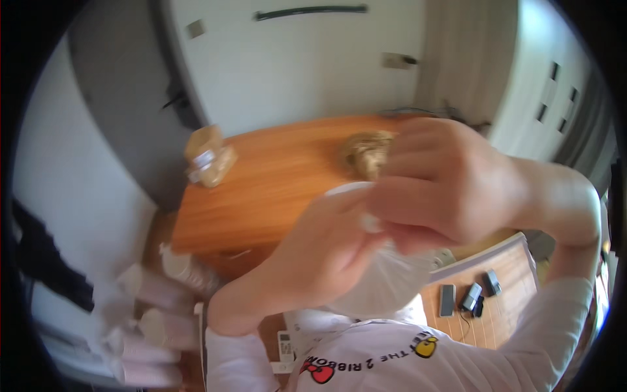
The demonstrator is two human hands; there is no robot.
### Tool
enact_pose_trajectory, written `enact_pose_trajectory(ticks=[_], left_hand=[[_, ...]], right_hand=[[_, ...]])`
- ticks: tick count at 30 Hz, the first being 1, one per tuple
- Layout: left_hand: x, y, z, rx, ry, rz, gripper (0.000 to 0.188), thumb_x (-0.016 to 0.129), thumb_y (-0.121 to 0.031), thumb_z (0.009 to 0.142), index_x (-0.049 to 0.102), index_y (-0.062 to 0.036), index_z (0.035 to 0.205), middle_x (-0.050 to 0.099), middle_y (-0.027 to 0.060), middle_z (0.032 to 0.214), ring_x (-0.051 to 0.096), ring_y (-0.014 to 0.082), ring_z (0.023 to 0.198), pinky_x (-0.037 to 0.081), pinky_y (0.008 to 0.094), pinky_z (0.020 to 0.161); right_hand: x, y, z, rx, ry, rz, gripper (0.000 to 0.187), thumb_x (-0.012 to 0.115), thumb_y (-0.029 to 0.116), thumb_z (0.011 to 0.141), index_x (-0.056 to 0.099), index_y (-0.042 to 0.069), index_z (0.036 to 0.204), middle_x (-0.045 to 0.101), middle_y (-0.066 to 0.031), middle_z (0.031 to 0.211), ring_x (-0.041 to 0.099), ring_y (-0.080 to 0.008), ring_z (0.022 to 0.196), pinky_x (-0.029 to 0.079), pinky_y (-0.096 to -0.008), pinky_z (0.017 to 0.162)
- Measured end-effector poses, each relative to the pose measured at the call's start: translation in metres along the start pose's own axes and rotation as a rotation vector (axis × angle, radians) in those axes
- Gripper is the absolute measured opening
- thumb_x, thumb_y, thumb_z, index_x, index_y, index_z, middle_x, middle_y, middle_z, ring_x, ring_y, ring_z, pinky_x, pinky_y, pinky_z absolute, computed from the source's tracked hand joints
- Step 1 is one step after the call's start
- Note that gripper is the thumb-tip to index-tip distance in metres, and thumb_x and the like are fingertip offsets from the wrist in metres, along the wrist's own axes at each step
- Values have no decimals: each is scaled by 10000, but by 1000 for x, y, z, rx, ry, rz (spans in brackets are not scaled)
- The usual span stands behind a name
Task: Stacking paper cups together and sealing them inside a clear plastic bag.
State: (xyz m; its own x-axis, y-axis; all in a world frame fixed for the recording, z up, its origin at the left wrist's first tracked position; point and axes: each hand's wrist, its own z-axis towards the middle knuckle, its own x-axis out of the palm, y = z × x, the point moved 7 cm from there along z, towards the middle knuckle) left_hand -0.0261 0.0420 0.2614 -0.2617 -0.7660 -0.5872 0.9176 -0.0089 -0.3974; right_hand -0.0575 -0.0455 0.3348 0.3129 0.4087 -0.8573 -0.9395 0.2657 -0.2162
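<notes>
My two hands are raised close to the view and meet in the middle. My right hand (441,189) is curled into a fist, knuckles up, its fingertips hidden. Against it, my left hand (323,242) is closed with thumb and fingers pressed together. A small white bit (371,223) shows where they touch; its kind cannot be made out. Below and behind the hands is a pale, thin-looking rounded thing (385,284), mostly covered by them; whether it hangs from the fingers cannot be told.
Beyond my hands stands an orange-brown wooden table (274,176). It bears a tan package (210,157) at left and a brown bundle (367,153) partly behind my right hand. At lower right, a phone (447,300) and small dark devices (471,297) lie on a wooden surface. Pale rolls (153,326) are at lower left.
</notes>
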Motion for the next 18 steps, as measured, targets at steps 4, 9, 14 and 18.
enact_pose_trajectory(ticks=[4, 9, 14, 18], left_hand=[[-15, -3, -15, 49, -80, 74, 117, 644, -100, 851, 600, -56, 950, 608, 98, 908, 583, 326, 822, 433, 412, 706], [-69, -1, -55, 58, -212, 147, 95, 642, -75, 846, 582, -64, 919, 568, 58, 795, 541, 237, 708, 406, 350, 621], [-161, 2, -104, -96, -463, 120, 214, 478, -192, 1003, 547, -23, 891, 527, 55, 829, 455, 117, 692, 359, 241, 636], [-265, -31, -128, -223, -590, 848, 202, 566, -265, 981, 603, -66, 979, 592, 11, 853, 547, 107, 804, 423, 270, 749]], right_hand=[[-2, 7, -7, 92, 73, -26, 110, 644, 73, 750, 573, 53, 831, 602, -73, 743, 578, -285, 620, 437, -400, 609], [-9, -7, -56, 184, -17, -120, 192, 642, 145, 778, 587, 16, 910, 602, -111, 818, 566, -307, 707, 430, -421, 645], [5, 11, -108, 157, -35, -193, 157, 570, 121, 829, 550, 3, 931, 584, -136, 828, 531, -298, 697, 401, -430, 620], [11, 26, -118, 205, -116, -111, 172, 555, 155, 869, 530, -6, 926, 560, -144, 838, 501, -283, 696, 373, -410, 595]])
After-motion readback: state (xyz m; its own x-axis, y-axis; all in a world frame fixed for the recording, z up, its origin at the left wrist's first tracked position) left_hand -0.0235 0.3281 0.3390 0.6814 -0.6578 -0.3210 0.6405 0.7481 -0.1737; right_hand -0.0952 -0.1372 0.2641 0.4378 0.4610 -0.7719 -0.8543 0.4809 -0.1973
